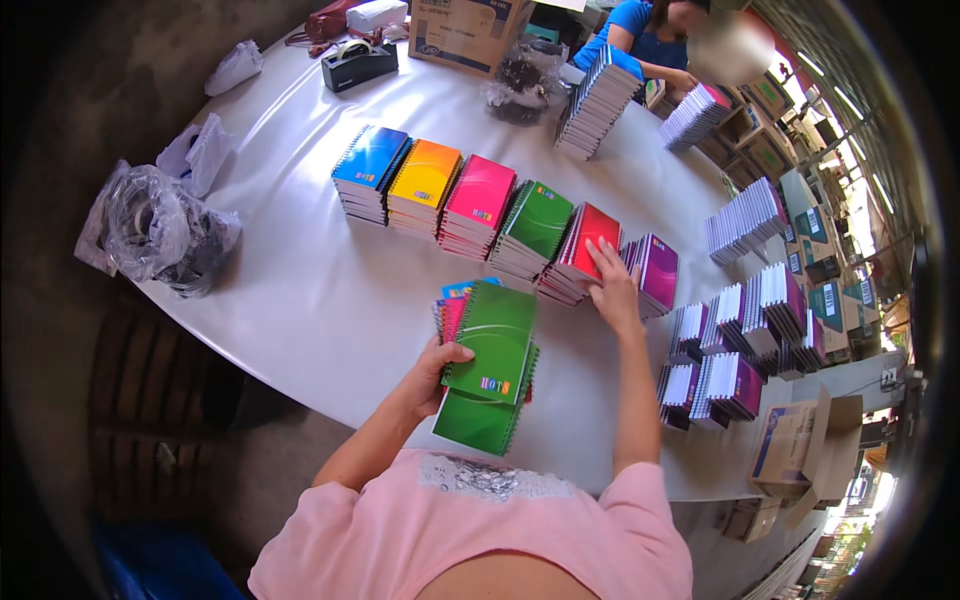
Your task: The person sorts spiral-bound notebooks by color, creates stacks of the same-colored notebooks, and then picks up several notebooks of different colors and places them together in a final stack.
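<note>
A bundle of spiral notebooks is in my left hand, with my thumb lying across the top one, a green notebook. A second green cover shows below it, and pink and blue ones stick out behind. My right hand rests on the stack of red notebooks, its fingers stretched over the top cover. That stack stands in a row with stacks of blue notebooks, yellow notebooks, pink notebooks, green notebooks and purple notebooks.
Several purple notebook stacks crowd the table's right side. Tall notebook piles stand at the far side, near a person in blue. A tape dispenser, a cardboard box and crumpled plastic wrap lie around the white table.
</note>
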`<action>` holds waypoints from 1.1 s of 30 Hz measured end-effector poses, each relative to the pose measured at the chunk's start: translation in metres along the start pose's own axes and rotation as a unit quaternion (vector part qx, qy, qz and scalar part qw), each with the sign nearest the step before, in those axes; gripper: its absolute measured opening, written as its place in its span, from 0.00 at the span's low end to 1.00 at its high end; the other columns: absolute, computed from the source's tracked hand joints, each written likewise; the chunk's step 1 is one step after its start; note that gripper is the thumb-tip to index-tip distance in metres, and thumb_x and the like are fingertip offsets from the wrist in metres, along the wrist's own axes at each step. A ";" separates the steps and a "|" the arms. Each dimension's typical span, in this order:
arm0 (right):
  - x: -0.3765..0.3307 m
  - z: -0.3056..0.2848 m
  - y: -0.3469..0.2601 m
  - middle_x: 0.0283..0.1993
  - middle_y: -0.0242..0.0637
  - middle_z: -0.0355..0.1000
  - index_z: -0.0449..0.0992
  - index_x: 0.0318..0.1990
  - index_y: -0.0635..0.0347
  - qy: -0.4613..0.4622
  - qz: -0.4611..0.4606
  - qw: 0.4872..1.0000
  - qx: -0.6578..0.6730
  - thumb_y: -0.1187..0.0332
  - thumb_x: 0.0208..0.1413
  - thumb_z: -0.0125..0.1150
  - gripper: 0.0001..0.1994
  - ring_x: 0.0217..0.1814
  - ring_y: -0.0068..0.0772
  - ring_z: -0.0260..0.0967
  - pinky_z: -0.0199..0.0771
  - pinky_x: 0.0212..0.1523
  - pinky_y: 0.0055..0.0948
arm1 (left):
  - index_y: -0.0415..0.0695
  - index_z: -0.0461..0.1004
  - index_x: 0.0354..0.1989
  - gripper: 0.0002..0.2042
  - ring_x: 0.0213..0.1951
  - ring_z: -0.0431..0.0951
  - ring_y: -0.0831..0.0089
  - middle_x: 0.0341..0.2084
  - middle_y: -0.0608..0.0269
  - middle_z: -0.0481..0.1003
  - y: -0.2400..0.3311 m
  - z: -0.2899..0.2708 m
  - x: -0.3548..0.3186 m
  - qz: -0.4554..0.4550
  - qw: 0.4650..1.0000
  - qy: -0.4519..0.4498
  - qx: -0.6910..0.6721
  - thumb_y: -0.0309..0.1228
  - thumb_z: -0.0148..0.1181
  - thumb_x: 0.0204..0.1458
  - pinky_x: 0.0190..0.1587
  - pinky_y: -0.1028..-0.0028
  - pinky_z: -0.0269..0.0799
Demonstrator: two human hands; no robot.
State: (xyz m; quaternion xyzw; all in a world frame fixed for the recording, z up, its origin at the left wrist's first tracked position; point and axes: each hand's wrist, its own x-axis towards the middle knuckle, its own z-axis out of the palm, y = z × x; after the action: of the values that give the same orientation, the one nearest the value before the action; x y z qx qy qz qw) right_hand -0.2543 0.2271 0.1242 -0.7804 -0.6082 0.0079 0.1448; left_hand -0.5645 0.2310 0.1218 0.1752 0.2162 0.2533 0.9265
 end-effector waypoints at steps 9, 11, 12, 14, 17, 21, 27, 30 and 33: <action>-0.030 -0.025 -0.023 0.49 0.47 0.69 0.75 0.44 0.58 0.189 -0.042 0.748 0.635 0.64 0.52 0.60 0.13 0.57 0.42 0.61 0.64 0.53 0.41 | 0.38 0.59 0.52 0.26 0.43 0.73 0.63 0.43 0.51 0.69 -0.002 -0.026 0.019 -0.019 0.999 -0.011 -0.024 0.31 0.53 0.42 0.45 0.63 0.73; -0.025 -0.041 -0.030 0.51 0.50 0.66 0.76 0.42 0.59 -0.069 -0.296 0.526 0.794 0.61 0.49 0.61 0.15 0.59 0.46 0.58 0.60 0.56 0.42 | 0.38 0.58 0.54 0.27 0.44 0.73 0.63 0.44 0.51 0.69 -0.004 -0.020 0.023 -0.093 0.992 -0.055 -0.070 0.32 0.53 0.43 0.45 0.62 0.73; -0.022 -0.046 -0.030 0.51 0.50 0.66 0.76 0.42 0.59 -0.059 -0.293 0.532 0.792 0.61 0.49 0.61 0.15 0.59 0.46 0.58 0.60 0.56 0.42 | 0.38 0.57 0.55 0.28 0.45 0.73 0.63 0.45 0.50 0.68 -0.005 -0.010 0.020 -0.136 0.973 -0.100 -0.155 0.31 0.55 0.42 0.45 0.62 0.73; -0.011 -0.054 -0.030 0.56 0.49 0.63 0.76 0.43 0.57 -0.239 -0.331 0.659 0.632 0.64 0.47 0.62 0.15 0.60 0.42 0.57 0.54 0.60 0.41 | 0.38 0.56 0.56 0.30 0.46 0.73 0.63 0.46 0.49 0.68 -0.011 -0.003 0.021 -0.176 0.945 -0.147 -0.233 0.30 0.56 0.41 0.46 0.62 0.73; -0.012 -0.065 -0.035 0.58 0.45 0.61 0.76 0.44 0.56 -0.328 -0.286 0.757 0.487 0.69 0.43 0.61 0.17 0.62 0.40 0.56 0.48 0.63 0.39 | 0.39 0.56 0.56 0.32 0.47 0.72 0.62 0.46 0.50 0.68 -0.029 -0.012 0.023 -0.166 0.972 -0.066 -0.150 0.26 0.58 0.38 0.48 0.63 0.72; -0.034 -0.083 0.010 0.62 0.43 0.56 0.71 0.50 0.56 0.011 0.014 0.910 0.415 0.74 0.44 0.59 0.21 0.64 0.38 0.53 0.51 0.62 0.39 | 0.38 0.56 0.56 0.32 0.45 0.73 0.63 0.46 0.51 0.68 -0.040 -0.001 0.031 -0.186 0.972 -0.092 -0.110 0.23 0.57 0.37 0.47 0.65 0.73; -0.068 -0.021 0.103 0.54 0.41 0.67 0.72 0.47 0.58 0.124 0.058 0.991 -0.005 0.73 0.47 0.59 0.17 0.60 0.34 0.60 0.55 0.59 0.35 | 0.37 0.59 0.53 0.31 0.44 0.74 0.67 0.45 0.54 0.70 -0.042 0.012 0.049 -0.132 0.983 -0.126 -0.027 0.28 0.61 0.38 0.46 0.66 0.73; -0.093 -0.015 0.103 0.43 0.38 0.73 0.74 0.43 0.60 0.348 0.121 0.838 0.403 0.78 0.52 0.54 0.11 0.47 0.26 0.70 0.66 0.50 0.21 | 0.39 0.58 0.55 0.35 0.45 0.73 0.67 0.46 0.56 0.69 -0.047 0.009 0.057 -0.115 0.984 -0.135 0.019 0.38 0.66 0.38 0.46 0.66 0.73; -0.091 -0.048 0.055 0.44 0.44 0.72 0.74 0.32 0.61 0.222 -0.040 0.678 0.699 0.82 0.50 0.53 0.06 0.55 0.35 0.64 0.61 0.56 0.29 | 0.41 0.57 0.56 0.40 0.47 0.72 0.66 0.48 0.56 0.68 -0.058 0.007 0.059 -0.133 0.983 -0.119 0.030 0.49 0.67 0.37 0.46 0.65 0.73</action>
State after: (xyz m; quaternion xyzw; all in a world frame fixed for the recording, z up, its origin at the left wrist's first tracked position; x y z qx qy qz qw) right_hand -0.2165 0.1176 0.1423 -0.4052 -0.4064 0.2514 0.7794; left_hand -0.4924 0.2150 0.0843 0.2014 0.1333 0.0986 0.9654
